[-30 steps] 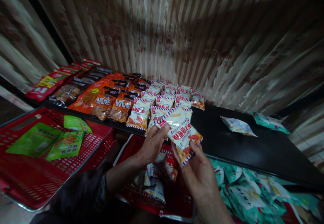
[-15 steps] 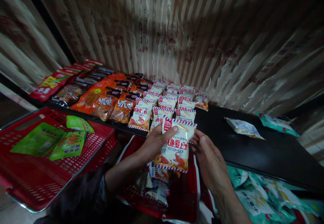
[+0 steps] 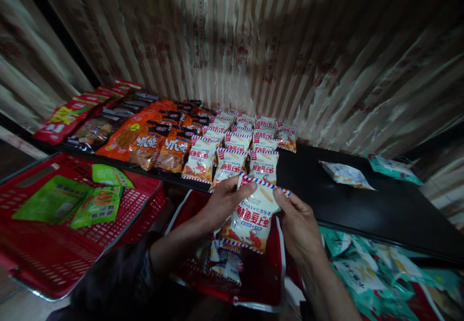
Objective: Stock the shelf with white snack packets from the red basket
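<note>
Between my two hands is a white and orange snack bag (image 3: 250, 214) with red lettering and striped edges, its printed face up. My left hand (image 3: 228, 200) pinches its upper left corner, thumb on top. At the upper right corner my right hand (image 3: 299, 219) grips it in the same way. Below the bag, a red basket (image 3: 264, 292) holds a few more of these packets (image 3: 226, 265), partly hidden. Just beyond my hands, rows of matching snack bags (image 3: 232, 166) lie on the black shelf (image 3: 304, 185).
Orange bags (image 3: 174, 149), dark packets (image 3: 96, 130) and red bags (image 3: 68, 115) line the shelf's left. One white bag (image 3: 344, 174) and a teal bag (image 3: 393, 168) lie on its right. A left red basket (image 3: 90, 253) holds green packets (image 3: 54, 200); teal bags (image 3: 362, 268) are piled below right.
My right hand has closed its thumb and fingers on the bag's upper right corner, where it was loosely beside it. The bag has moved slightly lower and tilted.
</note>
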`<state>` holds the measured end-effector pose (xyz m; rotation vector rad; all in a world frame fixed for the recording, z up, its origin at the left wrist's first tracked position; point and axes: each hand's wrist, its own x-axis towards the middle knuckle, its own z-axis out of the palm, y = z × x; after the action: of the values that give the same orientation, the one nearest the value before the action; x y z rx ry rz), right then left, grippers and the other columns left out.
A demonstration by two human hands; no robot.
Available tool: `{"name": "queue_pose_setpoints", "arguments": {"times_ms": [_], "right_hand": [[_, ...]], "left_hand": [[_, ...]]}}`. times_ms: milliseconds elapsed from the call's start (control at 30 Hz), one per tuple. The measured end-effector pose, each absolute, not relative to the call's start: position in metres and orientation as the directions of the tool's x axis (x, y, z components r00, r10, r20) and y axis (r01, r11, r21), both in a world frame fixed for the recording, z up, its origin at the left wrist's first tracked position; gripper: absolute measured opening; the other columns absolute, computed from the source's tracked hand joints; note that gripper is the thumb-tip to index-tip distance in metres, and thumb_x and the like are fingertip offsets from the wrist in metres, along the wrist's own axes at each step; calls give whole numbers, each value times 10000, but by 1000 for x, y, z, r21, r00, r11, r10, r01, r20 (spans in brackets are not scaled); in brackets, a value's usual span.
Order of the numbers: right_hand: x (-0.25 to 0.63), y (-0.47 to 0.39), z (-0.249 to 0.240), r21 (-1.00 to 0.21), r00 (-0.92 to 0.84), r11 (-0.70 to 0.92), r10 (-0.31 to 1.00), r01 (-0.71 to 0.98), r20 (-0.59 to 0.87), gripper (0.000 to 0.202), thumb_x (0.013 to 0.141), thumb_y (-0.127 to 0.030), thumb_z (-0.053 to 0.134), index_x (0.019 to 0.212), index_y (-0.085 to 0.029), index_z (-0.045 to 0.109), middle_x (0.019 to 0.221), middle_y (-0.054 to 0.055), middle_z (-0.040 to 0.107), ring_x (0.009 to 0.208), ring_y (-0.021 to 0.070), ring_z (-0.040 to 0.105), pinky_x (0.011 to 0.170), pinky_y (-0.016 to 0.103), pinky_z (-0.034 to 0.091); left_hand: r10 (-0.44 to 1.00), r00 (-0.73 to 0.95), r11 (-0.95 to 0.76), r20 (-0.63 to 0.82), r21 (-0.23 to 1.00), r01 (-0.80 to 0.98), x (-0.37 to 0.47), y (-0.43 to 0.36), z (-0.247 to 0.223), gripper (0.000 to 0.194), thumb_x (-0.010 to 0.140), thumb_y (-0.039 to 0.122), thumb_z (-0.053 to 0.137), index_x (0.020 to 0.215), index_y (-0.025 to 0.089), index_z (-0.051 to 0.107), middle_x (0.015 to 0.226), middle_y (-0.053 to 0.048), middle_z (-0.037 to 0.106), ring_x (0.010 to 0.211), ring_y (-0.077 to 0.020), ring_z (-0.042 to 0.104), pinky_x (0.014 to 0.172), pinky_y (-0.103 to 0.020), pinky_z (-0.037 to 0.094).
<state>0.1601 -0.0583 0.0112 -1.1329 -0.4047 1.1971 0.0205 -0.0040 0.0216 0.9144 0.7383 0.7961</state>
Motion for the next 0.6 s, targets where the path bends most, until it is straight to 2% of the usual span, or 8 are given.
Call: {"name": "queue_pose_setpoints", "arguments": {"times_ms": [133,267,333,467,600], "right_hand": [[159,-60,9,-868,393,-32,883,-495,-256,337,576,-346,892,872,-223,789,882,39,788,849,248,718,786,377,564],[159,-58,9,-859,395,-38,877,-511,-273,320,576,-364,888,840,-211,791,868,50,788,858,260,722,794,386,569],[159,-56,10,-852,406,-44,865,-522,-293,319,564,-382,888,807,-202,788,835,56,787,844,264,725,792,392,572],[163,-51,11,-841,461,-21,828,-541,-318,322,490,-360,916,724,-197,768,746,43,777,758,254,729,758,395,581],[172,-47,12,-830,519,22,790,-558,-327,345,465,-341,926,715,-182,749,699,32,764,699,242,723,719,388,588]], "left_hand": [[862,423,426,-279,850,-308,23,-5,25,358,615,471,804,669,166,625,583,33,614,493,-81,490,519,-210,387],[881,370,419,-296,850,-318,24,-3,24,360,625,465,798,594,168,596,523,44,569,454,-68,434,490,-203,348],[882,365,418,-298,853,-313,23,0,21,367,641,484,783,587,171,600,520,38,568,461,-82,452,509,-215,368],[842,450,449,-297,848,-282,20,7,17,375,699,552,715,652,187,637,615,-10,646,587,-166,585,612,-273,451],[794,561,404,-235,893,-198,17,4,23,282,745,484,696,704,211,642,685,-10,664,708,-186,619,666,-268,452]]}}
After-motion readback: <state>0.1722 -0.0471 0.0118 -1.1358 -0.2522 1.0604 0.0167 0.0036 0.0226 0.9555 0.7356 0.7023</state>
